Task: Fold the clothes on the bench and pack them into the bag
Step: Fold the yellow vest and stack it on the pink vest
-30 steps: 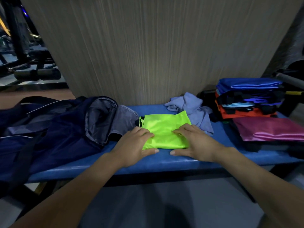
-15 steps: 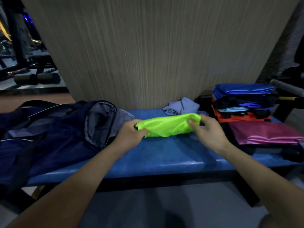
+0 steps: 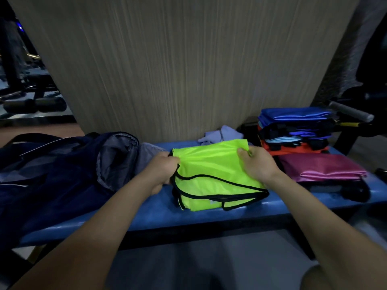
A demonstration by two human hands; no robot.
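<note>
A neon green garment [image 3: 211, 164] with black trim hangs folded between my hands over the blue bench [image 3: 188, 216]. Its lower edge rests on the bench. My left hand [image 3: 161, 170] grips its upper left corner and my right hand [image 3: 255, 164] pinches its upper right corner. The dark navy bag [image 3: 62, 170] lies open on the bench's left end, its grey lining showing, right beside my left hand. A crumpled lavender garment [image 3: 222, 135] sits behind the green one against the wall.
A stack of folded clothes [image 3: 293, 130] in blue, black and orange stands at the right end, with a folded magenta garment [image 3: 320, 166] in front of it. A wood-grain wall panel [image 3: 188, 59] backs the bench. Gym equipment [image 3: 33, 103] stands at far left.
The green garment lay flat under both palms, then was lifted as a narrow roll. Now it has dropped open downward, showing its black-trimmed layers, held by its top corners.
</note>
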